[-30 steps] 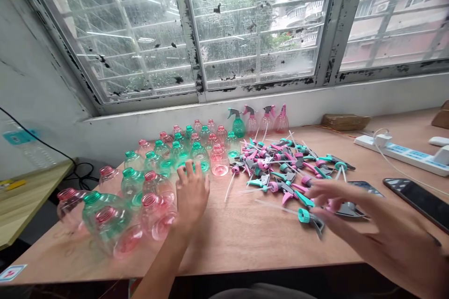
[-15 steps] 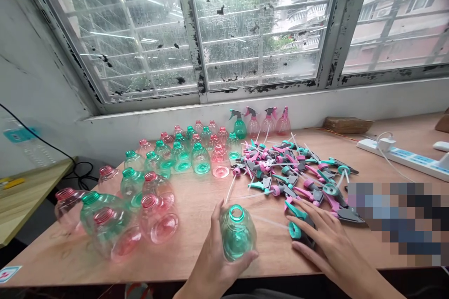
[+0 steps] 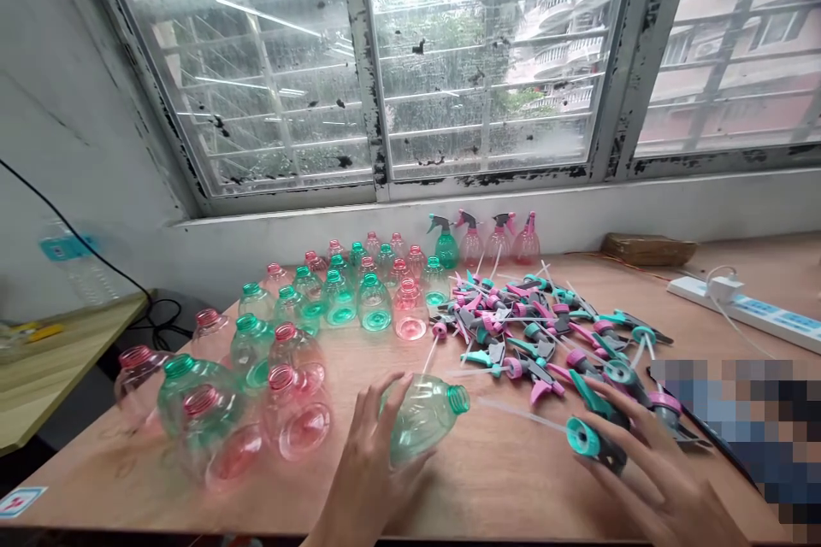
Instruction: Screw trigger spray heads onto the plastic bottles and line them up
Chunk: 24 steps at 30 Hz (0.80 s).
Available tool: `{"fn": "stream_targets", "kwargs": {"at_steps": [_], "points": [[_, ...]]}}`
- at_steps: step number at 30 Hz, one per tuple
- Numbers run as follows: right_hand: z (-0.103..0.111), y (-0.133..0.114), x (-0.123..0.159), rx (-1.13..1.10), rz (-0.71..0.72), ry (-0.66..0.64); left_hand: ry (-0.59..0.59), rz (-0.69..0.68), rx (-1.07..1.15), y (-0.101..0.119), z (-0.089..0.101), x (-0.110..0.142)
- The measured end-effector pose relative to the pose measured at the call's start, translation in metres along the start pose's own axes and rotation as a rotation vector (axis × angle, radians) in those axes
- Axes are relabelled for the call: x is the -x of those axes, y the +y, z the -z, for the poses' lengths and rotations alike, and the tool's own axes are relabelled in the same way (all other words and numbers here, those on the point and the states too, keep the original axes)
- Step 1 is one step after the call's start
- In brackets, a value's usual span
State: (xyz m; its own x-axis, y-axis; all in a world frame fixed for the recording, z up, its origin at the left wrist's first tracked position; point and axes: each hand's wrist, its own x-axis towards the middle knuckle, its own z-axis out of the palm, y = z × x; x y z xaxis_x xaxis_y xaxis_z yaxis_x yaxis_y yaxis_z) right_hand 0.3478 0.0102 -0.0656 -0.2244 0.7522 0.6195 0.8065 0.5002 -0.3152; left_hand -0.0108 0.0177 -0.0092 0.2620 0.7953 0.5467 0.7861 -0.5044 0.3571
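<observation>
My left hand (image 3: 378,436) is wrapped round a clear green bottle (image 3: 423,417), tilted so its open threaded neck points right. Facing that mouth is the thin white tube of a teal and grey spray head (image 3: 593,438); the tube's tip lies a short way from the neck. The fingers of my right hand (image 3: 660,453) are closed about this spray head. Beyond it lies a heap of spray heads (image 3: 513,316) in pink, teal and grey with white tubes.
Several open pink and green bottles (image 3: 339,299) stand on the left of the wooden table (image 3: 500,487). Along the wall stand several bottles with spray heads fitted (image 3: 470,241). To the right are a white power strip (image 3: 750,308) and a brown block (image 3: 649,250). A window (image 3: 487,60) rises behind.
The green bottle has gone from upright to tilted, its mouth now toward the right. My right hand has drawn the teal spray head to the right, away from the bottle.
</observation>
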Motion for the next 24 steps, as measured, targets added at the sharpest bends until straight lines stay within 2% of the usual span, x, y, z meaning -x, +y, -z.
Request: {"fn": "stream_targets", "kwargs": {"at_steps": [4,8,15,20,24], "points": [[0.006,-0.002,-0.004,0.085,0.106,0.03,-0.077,-0.03,-0.046,0.002,0.002,0.0],[0.006,-0.015,-0.014,0.137,0.18,0.029,-0.153,-0.071,-0.053,0.006,-0.002,-0.003],[-0.014,-0.046,-0.037,0.077,0.248,-0.057,-0.204,-0.131,-0.102,0.018,-0.007,-0.019],[-0.033,-0.04,-0.042,0.058,0.259,-0.055,-0.24,-0.088,-0.036,0.017,-0.006,-0.021],[-0.027,-0.033,-0.044,0.017,0.332,-0.089,-0.238,-0.11,0.086,0.015,-0.007,-0.019]]}}
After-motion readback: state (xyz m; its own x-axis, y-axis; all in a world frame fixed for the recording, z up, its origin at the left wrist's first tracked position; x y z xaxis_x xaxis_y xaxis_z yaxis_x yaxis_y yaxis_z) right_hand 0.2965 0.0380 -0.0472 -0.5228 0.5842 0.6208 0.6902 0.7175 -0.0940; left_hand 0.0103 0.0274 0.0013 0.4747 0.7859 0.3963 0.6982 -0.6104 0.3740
